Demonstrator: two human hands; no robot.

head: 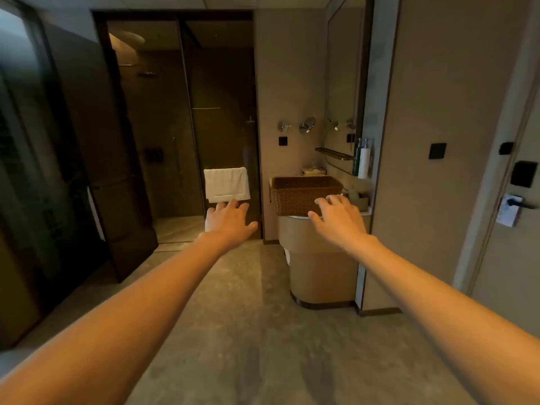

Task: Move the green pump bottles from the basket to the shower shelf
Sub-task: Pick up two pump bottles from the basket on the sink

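Observation:
A brown wicker basket (301,194) stands on the round beige vanity (318,270) ahead of me, right of centre. Its inside is hidden from this angle, so no green pump bottles show in it. My left hand (228,220) is stretched forward, palm down, fingers spread, holding nothing, in front of the shower glass. My right hand (339,220) is also stretched out, fingers apart and empty, overlapping the basket's right front corner in view; whether it touches the basket is unclear. The dark shower stall (163,127) lies behind glass at the left; its shelf is not discernible.
A white towel (226,184) hangs on the shower glass door. A white bottle (363,162) and a dark bottle stand by the mirror on the vanity's right. A door with a handle (520,204) is at far right. Grey tiled floor stretches ahead.

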